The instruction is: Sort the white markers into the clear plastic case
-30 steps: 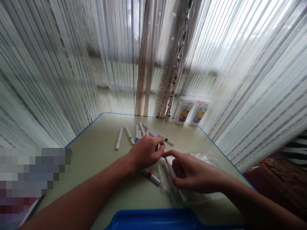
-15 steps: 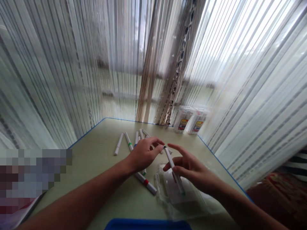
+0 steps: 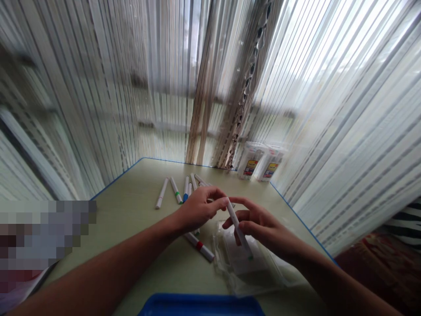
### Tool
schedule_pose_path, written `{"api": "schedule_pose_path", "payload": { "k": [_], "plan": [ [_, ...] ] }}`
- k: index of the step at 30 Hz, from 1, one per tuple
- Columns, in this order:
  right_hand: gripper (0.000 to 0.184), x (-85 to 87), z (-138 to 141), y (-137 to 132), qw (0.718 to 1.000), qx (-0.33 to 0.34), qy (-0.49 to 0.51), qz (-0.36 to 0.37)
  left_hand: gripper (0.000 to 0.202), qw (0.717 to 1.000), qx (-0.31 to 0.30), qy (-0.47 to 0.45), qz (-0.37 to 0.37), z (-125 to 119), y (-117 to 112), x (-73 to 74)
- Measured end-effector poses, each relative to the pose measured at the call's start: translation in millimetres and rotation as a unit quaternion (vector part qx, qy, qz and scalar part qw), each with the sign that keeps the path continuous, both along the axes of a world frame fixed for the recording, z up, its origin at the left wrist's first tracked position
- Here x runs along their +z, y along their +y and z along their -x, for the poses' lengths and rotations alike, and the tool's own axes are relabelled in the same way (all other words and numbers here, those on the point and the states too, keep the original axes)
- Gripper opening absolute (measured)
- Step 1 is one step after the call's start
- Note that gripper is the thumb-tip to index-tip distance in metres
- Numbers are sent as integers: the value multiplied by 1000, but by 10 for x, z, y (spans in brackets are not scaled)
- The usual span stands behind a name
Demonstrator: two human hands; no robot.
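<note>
A white marker (image 3: 233,215) with a green lower end slants above the clear plastic case (image 3: 272,285). My right hand (image 3: 263,221) is closed around its middle, thumb on the near side and index finger stretched toward the top. At the marker's upper end, my left hand (image 3: 199,208) pinches with thumb and fingertips, covering the tip. Beneath my left wrist lies a red-banded marker (image 3: 199,245), partly hidden. Beyond that hand are several loose white markers, among them a green-banded marker (image 3: 176,191) and a blue-ended marker (image 3: 186,191).
Two clear boxes with coloured labels, a left box (image 3: 250,162) and a right box (image 3: 270,166), stand at the table's far right corner. A blue tray (image 3: 200,300) sits at the near edge. Striped curtains (image 3: 164,87) hang behind the pale green table (image 3: 131,193).
My left fingertips now cover the marker's upper end, where a black band showed before. My right index finger has come closer to it. The view has shifted slightly.
</note>
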State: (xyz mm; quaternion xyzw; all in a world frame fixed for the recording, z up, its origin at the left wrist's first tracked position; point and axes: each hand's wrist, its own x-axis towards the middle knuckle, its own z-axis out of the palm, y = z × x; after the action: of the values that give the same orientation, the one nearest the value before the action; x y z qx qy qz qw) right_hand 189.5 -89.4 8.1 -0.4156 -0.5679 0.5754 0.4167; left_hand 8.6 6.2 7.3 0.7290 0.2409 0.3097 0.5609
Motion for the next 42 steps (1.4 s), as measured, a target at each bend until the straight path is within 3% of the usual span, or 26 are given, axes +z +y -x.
{"api": "schedule_pose_path", "payload": {
  "k": [9,18,24,31,33,36,39,42],
  "plan": [
    [42,-25,13,30,999,-25,-28,2,25,999,29,-22,20,-13,10,-13],
    [39,3,18,26,996,-44,-73,16,22,996,-7,-47,72,-32,-18,-22],
    [40,-2,15,3,998,-16,-51,19,15,984,72,-115,112,-29,-24,16],
    [40,11,-13,38,987,-144,-19,-64,10,965,125,-185,135,-20,24,29],
    [37,4,-29,68,981,-168,-35,-86,10,967,116,-196,114,-10,15,41],
    [33,-33,-49,116,980,-146,-87,-102,16,977,99,-186,45,8,-69,75],
    [32,-88,-69,147,979,-114,-123,-120,19,983,88,-152,-57,22,-217,111],
    [28,-127,-90,146,962,-111,-176,-175,19,970,106,-131,-174,35,-346,135]
  ]
}}
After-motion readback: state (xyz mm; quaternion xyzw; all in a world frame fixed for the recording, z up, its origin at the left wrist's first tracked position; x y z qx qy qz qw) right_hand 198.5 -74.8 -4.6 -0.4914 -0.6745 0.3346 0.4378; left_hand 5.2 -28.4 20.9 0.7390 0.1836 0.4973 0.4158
